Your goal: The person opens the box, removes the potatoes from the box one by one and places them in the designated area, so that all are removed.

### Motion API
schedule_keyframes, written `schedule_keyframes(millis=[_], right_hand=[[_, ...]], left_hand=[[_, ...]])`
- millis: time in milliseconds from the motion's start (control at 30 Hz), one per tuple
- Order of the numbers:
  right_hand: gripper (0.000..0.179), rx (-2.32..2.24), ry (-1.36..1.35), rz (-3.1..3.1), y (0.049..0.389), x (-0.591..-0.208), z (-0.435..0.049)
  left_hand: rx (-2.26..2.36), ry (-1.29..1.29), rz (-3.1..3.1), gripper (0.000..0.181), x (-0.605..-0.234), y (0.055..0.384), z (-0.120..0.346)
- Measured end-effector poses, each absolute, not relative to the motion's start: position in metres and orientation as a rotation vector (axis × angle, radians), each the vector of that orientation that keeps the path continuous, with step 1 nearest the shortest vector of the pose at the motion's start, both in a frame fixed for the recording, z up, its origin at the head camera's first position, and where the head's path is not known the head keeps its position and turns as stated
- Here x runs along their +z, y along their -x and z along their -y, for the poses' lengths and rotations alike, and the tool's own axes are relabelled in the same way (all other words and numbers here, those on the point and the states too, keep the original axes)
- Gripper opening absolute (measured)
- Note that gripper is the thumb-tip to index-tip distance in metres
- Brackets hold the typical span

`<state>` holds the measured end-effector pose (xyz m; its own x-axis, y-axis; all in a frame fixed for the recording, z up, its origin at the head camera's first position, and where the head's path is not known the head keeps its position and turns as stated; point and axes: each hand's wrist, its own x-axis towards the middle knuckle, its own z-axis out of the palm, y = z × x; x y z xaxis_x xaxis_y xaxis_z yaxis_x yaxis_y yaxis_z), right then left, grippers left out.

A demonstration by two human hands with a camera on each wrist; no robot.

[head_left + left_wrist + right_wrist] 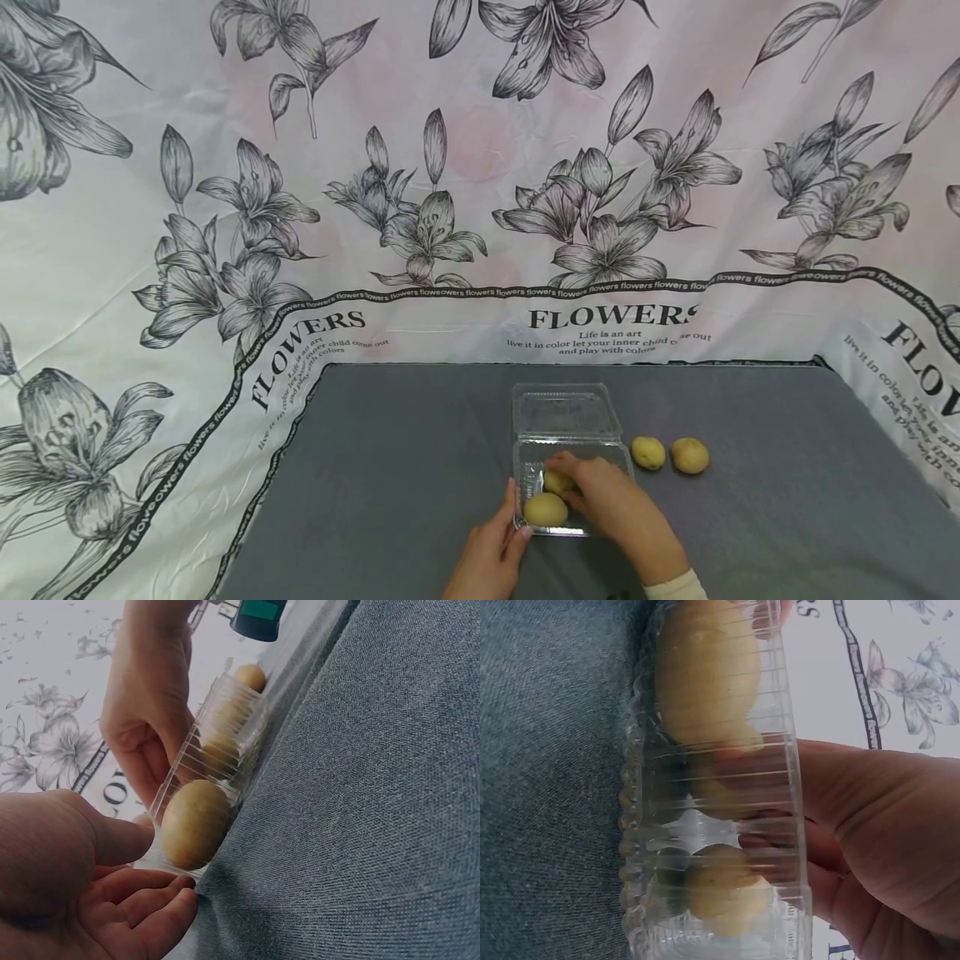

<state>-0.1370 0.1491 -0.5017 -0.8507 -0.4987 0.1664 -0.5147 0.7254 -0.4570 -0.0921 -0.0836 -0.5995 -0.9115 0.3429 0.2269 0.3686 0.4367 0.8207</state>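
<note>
A clear hinged plastic box [519, 467] lies on the table with its lid [564, 414] folded back. My left hand [487, 554] holds the front left corner of the box, thumb at the front and fingers along the side. Inside, a potato [545, 510] rests near that corner; it looks large through the wall in the left wrist view. My right hand [611, 500] reaches into the box from above, its thumb and fingers gripping a second potato [557, 482] behind the first. The hand partly covers that potato. In the right wrist view, its fingers show blurred through the ribbed wall.
Two more potatoes lie right of the box, a smaller one [648, 452] nearer to it and a rounder one [690, 456] farther out. The grey table [405, 450] ends at a flower-printed curtain [450, 325] behind and at both sides.
</note>
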Motion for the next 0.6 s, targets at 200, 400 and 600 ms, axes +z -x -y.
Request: schedule_keyframes(millis=[200,400,600], right_hand=[[0.044,0.790,-0.888,2.865,0.140,-0.503,-0.152],[0.042,0.812,-0.936,2.828,0.143,-0.504,-0.157],[0.042,0.879,-0.952,2.801,0.143,-0.503,-0.158]], left_hand=[[-1.445,0.684,2.616,0.068,-0.595,0.091,0.083],[-1.475,0.702,2.608,0.067,-0.587,0.089,0.083],[-1.497,0.730,2.599,0.067,-0.576,0.086,0.085]])
